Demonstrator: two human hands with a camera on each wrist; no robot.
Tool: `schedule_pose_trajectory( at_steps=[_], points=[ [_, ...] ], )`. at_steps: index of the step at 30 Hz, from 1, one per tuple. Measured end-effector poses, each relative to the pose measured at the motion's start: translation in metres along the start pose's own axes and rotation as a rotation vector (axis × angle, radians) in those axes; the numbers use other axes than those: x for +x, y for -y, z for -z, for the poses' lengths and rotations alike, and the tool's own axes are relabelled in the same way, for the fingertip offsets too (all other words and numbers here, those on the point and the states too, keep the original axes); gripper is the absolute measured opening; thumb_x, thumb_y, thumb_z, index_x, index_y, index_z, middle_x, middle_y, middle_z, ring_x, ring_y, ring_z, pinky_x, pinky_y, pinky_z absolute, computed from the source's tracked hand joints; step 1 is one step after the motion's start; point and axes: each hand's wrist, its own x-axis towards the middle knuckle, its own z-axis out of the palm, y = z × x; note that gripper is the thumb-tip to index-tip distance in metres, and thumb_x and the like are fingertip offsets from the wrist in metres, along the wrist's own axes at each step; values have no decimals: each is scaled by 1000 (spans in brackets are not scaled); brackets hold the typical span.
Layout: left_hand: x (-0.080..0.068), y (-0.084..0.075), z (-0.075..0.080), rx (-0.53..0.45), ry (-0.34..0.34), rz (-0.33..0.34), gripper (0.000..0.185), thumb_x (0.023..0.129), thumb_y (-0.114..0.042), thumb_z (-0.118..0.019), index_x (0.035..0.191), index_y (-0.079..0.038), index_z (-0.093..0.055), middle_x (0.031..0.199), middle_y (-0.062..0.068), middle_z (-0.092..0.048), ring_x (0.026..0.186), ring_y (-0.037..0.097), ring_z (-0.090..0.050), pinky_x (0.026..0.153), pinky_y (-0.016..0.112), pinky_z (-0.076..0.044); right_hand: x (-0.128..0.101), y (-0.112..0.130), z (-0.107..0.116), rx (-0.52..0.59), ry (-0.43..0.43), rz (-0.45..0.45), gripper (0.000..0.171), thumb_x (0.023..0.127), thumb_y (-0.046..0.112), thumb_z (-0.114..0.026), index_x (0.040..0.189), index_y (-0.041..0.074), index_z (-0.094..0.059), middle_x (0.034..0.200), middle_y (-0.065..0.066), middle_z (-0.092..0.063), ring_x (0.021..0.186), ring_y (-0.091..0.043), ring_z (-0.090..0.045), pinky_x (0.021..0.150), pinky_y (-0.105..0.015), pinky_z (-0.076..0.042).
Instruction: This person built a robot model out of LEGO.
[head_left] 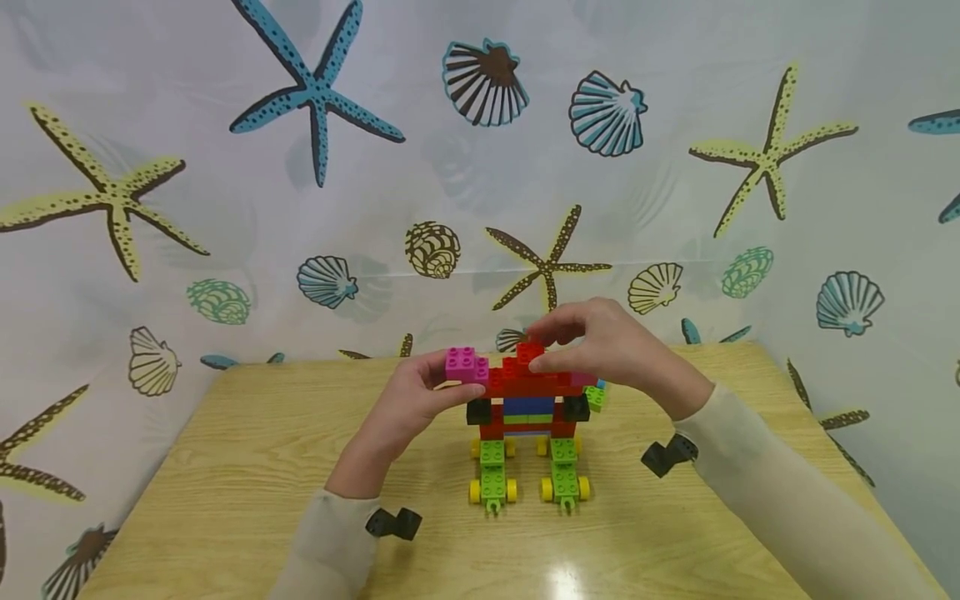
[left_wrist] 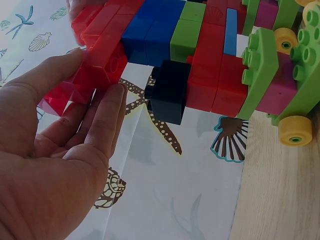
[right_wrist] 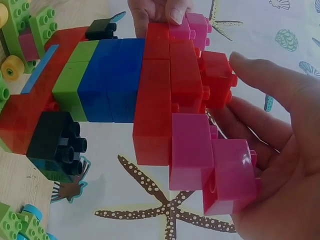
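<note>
A brick model (head_left: 528, 417) stands upright on the wooden table (head_left: 225, 475), on two green wheeled feet (head_left: 492, 483). It has a red body, a blue and green middle, black side bricks and a red top bar. My left hand (head_left: 453, 382) pinches the pink brick (head_left: 465, 365) at the bar's left end; its fingers (left_wrist: 107, 115) lie against the red bricks. My right hand (head_left: 551, 350) holds the bar's right end, thumb beside the small red brick (right_wrist: 217, 75) on top, fingers (right_wrist: 255, 145) behind the pink bricks (right_wrist: 215, 160).
A curtain (head_left: 225, 208) printed with starfish and shells hangs close behind the table and round its sides. Black wrist mounts (head_left: 393, 523) sit at both sleeves. A glare spot shows on the table's front part.
</note>
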Motion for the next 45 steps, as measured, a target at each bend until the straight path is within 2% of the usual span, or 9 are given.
schedule_pose_trajectory(
  at_steps=[5,9,19,29,37,45],
  points=[
    [0,2,-1,5,2,-4,40,102,-20,-85,138,-5,-75,130,12,-79,129,27,-69,107,33,-58,2,2,0,11,15,-11,29,98,31,-87,126,21,-86,122,0,-83,106,-24,-72,90,-40,-64],
    [0,2,-1,7,2,-4,41,102,-20,-84,138,-5,-75,131,13,-79,128,27,-69,107,33,-58,2,3,0,17,21,-34,29,98,29,-88,125,20,-87,119,0,-83,104,-23,-73,86,-36,-65],
    [-1,2,-1,6,0,2,40,102,-20,-84,138,-4,-75,132,14,-78,128,28,-68,107,33,-58,5,7,0,-57,36,-3,26,97,29,-88,121,19,-88,114,1,-85,97,-18,-75,86,-35,-65],
    [-2,2,-1,12,-3,7,41,103,-19,-83,140,-4,-74,134,15,-78,130,28,-68,108,33,-57,9,8,-1,-123,47,19,26,97,32,-88,120,19,-88,114,1,-84,97,-18,-73,86,-35,-63],
    [-1,1,-2,10,7,10,43,103,-18,-83,142,-4,-73,136,16,-77,130,28,-69,109,33,-58,4,4,-2,-118,29,8,30,98,33,-88,124,18,-87,112,2,-84,95,-16,-73,82,-34,-63],
    [-2,-2,0,16,3,9,42,103,-18,-83,141,-4,-73,135,15,-77,130,28,-69,108,32,-59,-1,-1,7,-46,10,-33,34,97,37,-87,128,24,-85,120,3,-82,107,-22,-69,90,-37,-62]
  ],
)
